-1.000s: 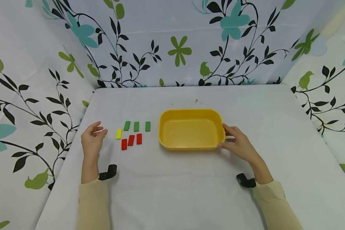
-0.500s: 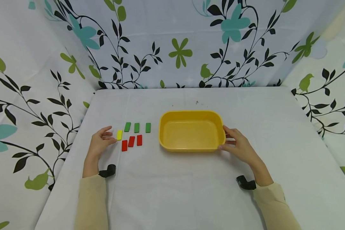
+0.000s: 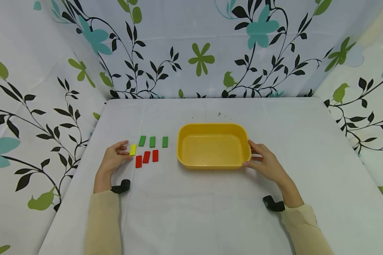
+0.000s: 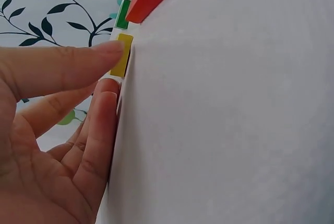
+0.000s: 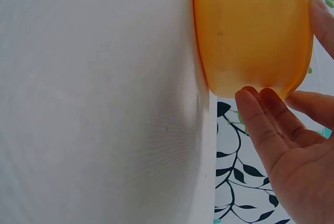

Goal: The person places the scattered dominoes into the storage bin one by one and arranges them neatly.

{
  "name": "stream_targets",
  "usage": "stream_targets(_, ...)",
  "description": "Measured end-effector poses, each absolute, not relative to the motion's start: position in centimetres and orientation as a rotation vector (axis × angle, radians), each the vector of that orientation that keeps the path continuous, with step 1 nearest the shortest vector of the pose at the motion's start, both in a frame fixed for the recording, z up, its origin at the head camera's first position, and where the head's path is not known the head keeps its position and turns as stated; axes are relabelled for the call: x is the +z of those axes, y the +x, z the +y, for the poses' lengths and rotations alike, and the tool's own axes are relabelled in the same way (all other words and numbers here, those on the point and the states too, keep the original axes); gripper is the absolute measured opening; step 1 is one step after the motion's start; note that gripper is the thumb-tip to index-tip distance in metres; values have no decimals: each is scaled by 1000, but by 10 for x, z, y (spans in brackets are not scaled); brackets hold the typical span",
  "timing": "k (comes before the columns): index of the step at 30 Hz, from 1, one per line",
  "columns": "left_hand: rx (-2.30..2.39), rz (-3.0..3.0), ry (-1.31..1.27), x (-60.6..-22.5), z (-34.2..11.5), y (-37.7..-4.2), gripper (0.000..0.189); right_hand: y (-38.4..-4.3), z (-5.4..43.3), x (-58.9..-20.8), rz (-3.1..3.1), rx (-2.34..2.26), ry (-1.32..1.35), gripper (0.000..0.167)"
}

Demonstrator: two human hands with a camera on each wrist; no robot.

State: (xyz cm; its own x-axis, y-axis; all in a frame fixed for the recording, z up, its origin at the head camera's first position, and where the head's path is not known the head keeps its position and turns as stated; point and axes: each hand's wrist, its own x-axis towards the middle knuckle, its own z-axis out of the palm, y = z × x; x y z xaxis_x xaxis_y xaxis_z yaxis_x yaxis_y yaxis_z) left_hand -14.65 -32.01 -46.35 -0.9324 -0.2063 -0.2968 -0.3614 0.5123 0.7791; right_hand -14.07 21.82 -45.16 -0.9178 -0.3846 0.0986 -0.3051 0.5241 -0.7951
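A small yellow block (image 3: 132,149) lies at the left end of two short rows on the white table. My left hand (image 3: 114,157) is beside it, palm side toward it. In the left wrist view the thumb tip overlaps the yellow block (image 4: 122,59); whether it touches is unclear. The other fingers, loosely bent, are lower down. Green blocks (image 3: 152,142) form the back row, red blocks (image 3: 146,157) the front row. My right hand (image 3: 264,161) touches the right end of a yellow plastic tray (image 3: 214,167), thumb near its front corner, fingertips against the end wall (image 5: 261,72).
The white-covered table (image 3: 191,212) extends in front of the tray and to its right. A patterned cloth (image 3: 201,46) hangs behind and along both sides. Black wrist mounts (image 3: 273,204) stick out from both forearms.
My left hand has come down and to the right, from left of the blocks to beside the yellow one. My right hand and the tray have stayed in place.
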Motion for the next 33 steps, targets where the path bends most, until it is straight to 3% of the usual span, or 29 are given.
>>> stream_targets(33, 1183, 2689, -381, -462, -314, -155, 55, -139, 219, -455, 2640, -1404, -629, 84)
